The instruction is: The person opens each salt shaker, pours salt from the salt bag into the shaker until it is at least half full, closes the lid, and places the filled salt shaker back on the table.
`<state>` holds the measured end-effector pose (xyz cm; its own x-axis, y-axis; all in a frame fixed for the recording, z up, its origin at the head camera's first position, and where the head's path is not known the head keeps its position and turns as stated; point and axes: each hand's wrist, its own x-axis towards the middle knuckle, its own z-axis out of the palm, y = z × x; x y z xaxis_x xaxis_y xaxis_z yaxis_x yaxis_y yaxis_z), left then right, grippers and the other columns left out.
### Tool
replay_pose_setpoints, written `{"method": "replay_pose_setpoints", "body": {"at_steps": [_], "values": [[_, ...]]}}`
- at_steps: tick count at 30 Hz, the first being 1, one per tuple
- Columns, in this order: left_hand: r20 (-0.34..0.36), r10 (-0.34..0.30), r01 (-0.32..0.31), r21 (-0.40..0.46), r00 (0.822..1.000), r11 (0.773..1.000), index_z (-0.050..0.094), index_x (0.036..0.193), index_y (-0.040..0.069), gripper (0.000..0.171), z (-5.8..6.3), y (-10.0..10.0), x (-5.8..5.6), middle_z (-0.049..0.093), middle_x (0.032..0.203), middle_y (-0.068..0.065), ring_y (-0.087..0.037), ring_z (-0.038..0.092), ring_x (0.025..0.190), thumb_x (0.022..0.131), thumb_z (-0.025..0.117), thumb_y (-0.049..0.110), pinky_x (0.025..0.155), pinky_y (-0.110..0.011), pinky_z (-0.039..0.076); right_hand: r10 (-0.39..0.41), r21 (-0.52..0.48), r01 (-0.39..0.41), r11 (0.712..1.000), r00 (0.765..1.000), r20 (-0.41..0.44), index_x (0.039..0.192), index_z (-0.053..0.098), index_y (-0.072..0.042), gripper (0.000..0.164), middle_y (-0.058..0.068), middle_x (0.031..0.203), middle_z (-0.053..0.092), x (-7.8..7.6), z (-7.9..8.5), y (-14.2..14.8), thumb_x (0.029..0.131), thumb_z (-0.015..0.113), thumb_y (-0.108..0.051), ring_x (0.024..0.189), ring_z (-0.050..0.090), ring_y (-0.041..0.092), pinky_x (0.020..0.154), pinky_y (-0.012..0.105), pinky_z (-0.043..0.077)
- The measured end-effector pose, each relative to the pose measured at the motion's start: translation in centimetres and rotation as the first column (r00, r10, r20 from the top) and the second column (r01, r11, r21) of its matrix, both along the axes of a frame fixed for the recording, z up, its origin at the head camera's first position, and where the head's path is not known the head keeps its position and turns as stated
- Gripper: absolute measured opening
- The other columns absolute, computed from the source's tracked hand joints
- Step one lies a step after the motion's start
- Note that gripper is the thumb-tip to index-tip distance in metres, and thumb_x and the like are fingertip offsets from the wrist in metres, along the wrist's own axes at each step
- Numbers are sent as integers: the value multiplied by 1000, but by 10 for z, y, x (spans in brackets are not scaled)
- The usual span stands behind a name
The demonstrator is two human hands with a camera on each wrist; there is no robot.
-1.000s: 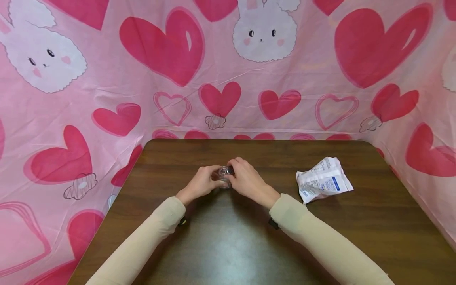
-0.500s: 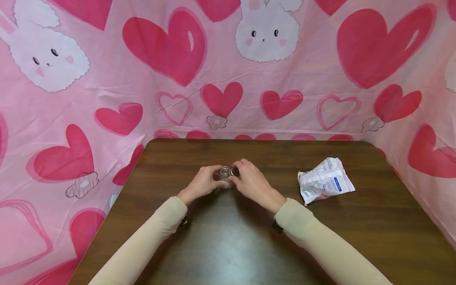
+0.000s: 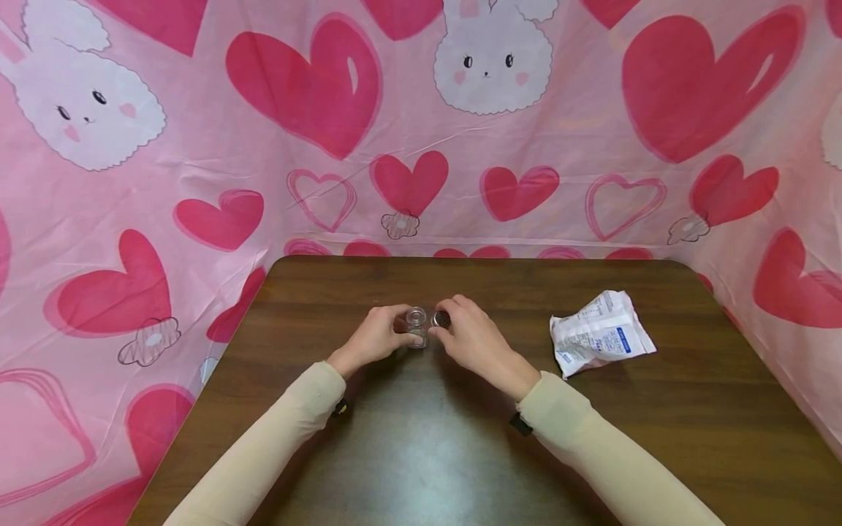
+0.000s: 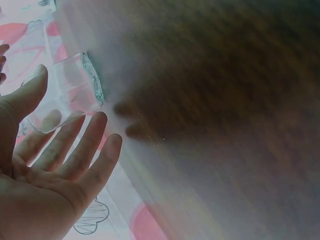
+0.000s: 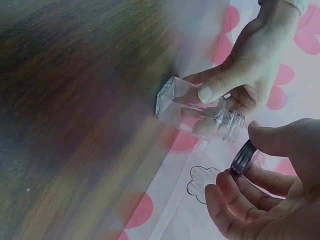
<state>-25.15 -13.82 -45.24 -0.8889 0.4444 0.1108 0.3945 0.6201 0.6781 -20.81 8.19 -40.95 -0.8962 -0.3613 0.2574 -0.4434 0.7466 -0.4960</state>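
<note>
A small clear glass jar (image 5: 172, 107) with a threaded neck stands upright on the table, its mouth uncovered. My left hand (image 3: 376, 334) grips it between thumb and fingers; in the left wrist view the jar (image 4: 75, 90) shows through as clear and square-sided. Just right of the jar, my right hand (image 3: 475, 337) pinches a dark round lid (image 5: 243, 157) between thumb and fingertips. The lid is tilted on its edge, apart from the jar's neck.
A crumpled white packet (image 3: 600, 334) with blue print lies on the right of the brown wooden table (image 3: 421, 446). A pink cloth (image 3: 408, 124) with hearts and rabbits hangs around the back and sides.
My right hand has lifted the lid off the jar's mouth and moved it right, turning it on edge. The left hand still holds the jar in place.
</note>
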Motion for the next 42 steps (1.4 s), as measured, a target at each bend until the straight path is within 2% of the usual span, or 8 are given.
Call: {"method": "replay_pose_setpoints", "body": {"at_steps": [11,25,34,42], "values": [[14,19,-19,-2,1000,1000,69,130,6,49,-1,1,1,74,109,-4,-20,72,97,88,89,17,87,-41,59,3,-5,-3,1000,998,-60,118,72,0,33,12,110,67,4,-5,8,94,83,-20,99,64,27,86,45,56],[-5,13,-13,-29,1000,999,67,134,9,51,-3,2,1,75,109,-2,-16,72,97,89,88,23,88,-41,58,-5,-9,5,1000,999,-45,116,72,-1,34,10,107,66,12,-10,19,92,85,-21,94,63,26,83,44,56],[8,13,-13,7,1000,1000,68,135,10,54,-6,-2,0,75,114,-2,-18,73,100,87,90,24,91,-42,58,-18,1,18,1000,999,-45,117,72,-1,34,10,108,66,16,-10,24,92,86,-21,96,63,26,85,45,56],[46,16,-18,51,999,999,66,136,5,57,-7,-1,-1,74,117,-6,-21,73,103,86,90,18,94,-42,57,-29,14,29,999,999,-20,119,72,-2,38,11,111,67,18,-12,30,92,86,-23,100,64,27,87,47,57]]}}
